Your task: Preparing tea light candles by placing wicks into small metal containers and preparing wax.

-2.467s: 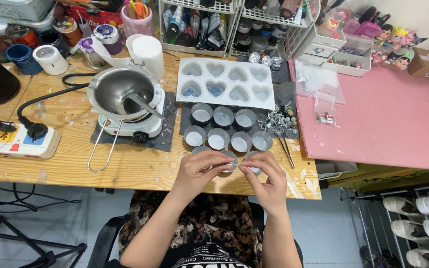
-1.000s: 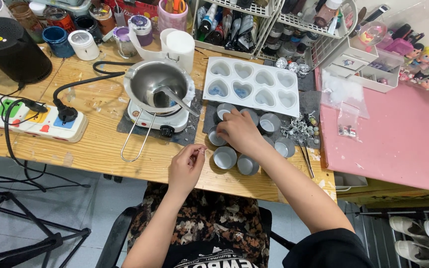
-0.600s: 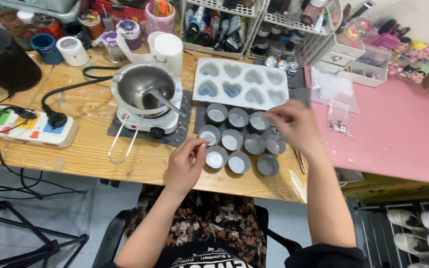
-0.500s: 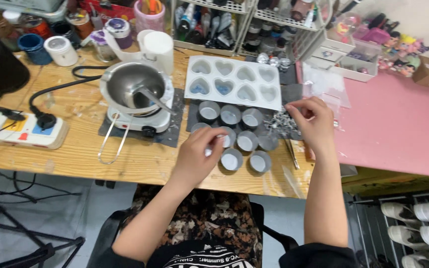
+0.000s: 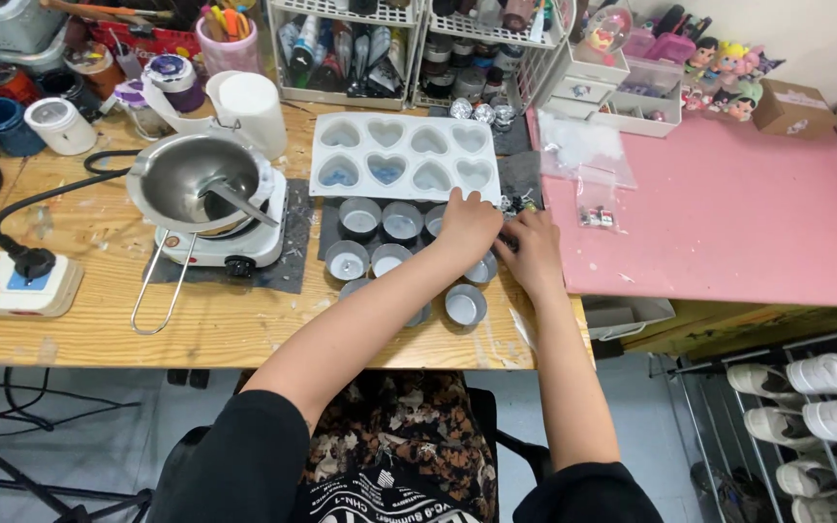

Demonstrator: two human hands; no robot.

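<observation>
Both hands meet at the right end of a group of small round metal tins (image 5: 381, 221) on a dark mat. My left hand (image 5: 469, 225) reaches across the tins, fingers curled down near a pile of small silver pieces (image 5: 518, 206). My right hand (image 5: 533, 254) sits beside it, fingers bent toward the same spot. Whatever the fingers pinch is hidden. A white mould with heart-shaped cavities (image 5: 404, 155) lies just beyond the tins. One tin (image 5: 464, 305) stands nearest the table's front edge.
A metal pot with a spoon sits on a small white hotplate (image 5: 207, 203) at left, its wire handle (image 5: 154, 291) pointing at me. A power strip (image 5: 7, 283), cups and jars line the far left. A pink table (image 5: 738, 213) with small plastic bags (image 5: 588, 165) adjoins on the right.
My left hand has moved from the near tins rightward to the silver pieces. My right hand has drawn back slightly to meet it there. The camera view has shifted a little.
</observation>
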